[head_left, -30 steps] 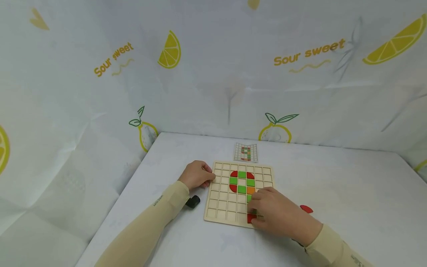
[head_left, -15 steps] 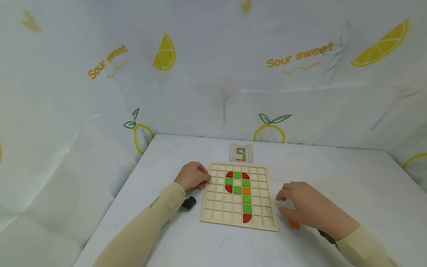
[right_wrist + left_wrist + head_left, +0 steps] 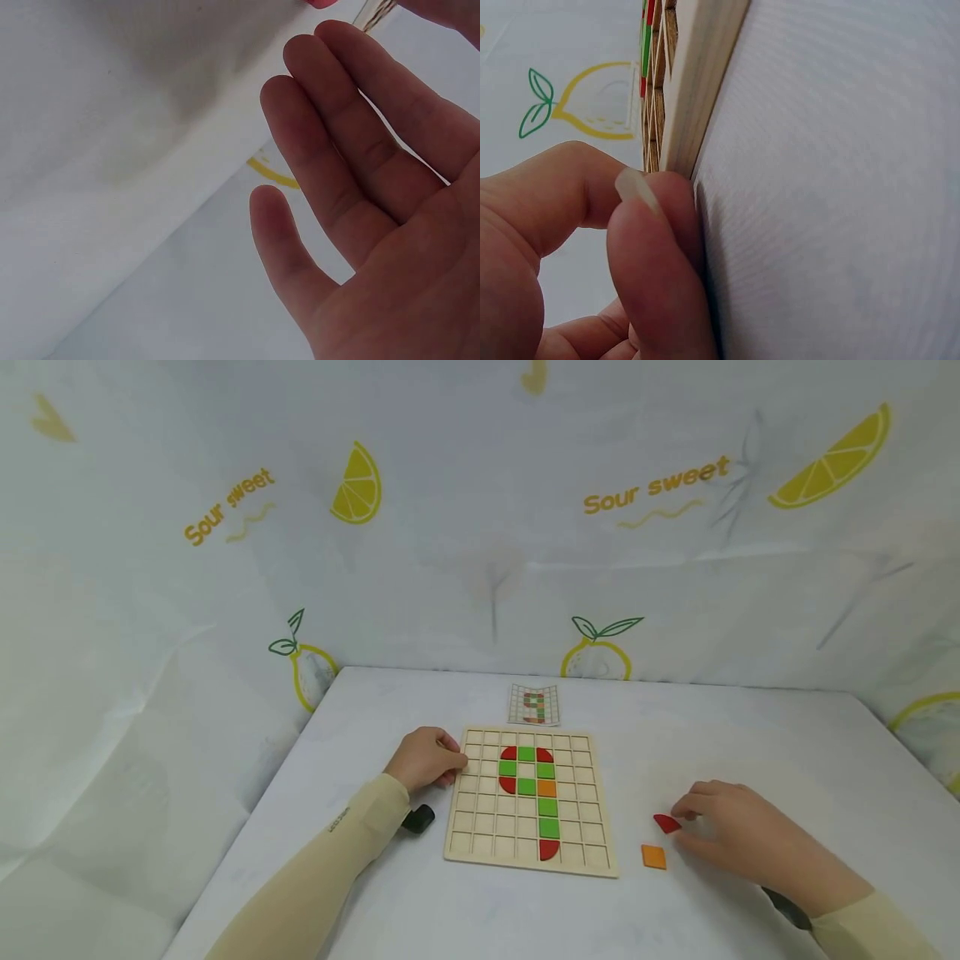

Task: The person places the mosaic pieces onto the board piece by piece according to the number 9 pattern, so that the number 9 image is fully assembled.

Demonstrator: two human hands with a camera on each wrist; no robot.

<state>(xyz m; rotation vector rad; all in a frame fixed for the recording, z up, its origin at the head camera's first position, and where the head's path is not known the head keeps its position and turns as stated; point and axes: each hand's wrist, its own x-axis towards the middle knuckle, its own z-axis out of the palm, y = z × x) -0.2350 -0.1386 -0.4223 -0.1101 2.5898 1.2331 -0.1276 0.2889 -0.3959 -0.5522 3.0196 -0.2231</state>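
A wooden grid board (image 3: 504,843) lies on the table, with red, green and orange pieces set in its cells in a shape like a 9. My left hand (image 3: 427,758) holds the board's left edge; in the left wrist view its thumb (image 3: 649,262) and fingertips are right at the side of the board (image 3: 697,90). My right hand (image 3: 738,831) reaches low over the table right of the board, fingers fairly straight in the right wrist view. Its fingertips are right beside a loose red rounded piece (image 3: 666,823). A loose orange square tile (image 3: 654,857) lies just nearer.
Behind the board stands a small printed card (image 3: 534,705) with a coloured grid pattern. A black object (image 3: 418,819) shows by the left wrist, and another dark object (image 3: 787,908) under the right wrist. A lemon-print cloth (image 3: 450,568) rises behind the table.
My right hand has left the red piece in the board's bottom row and moved right to the loose red piece, uncovering the orange tile. The left hand stays at the board's edge.
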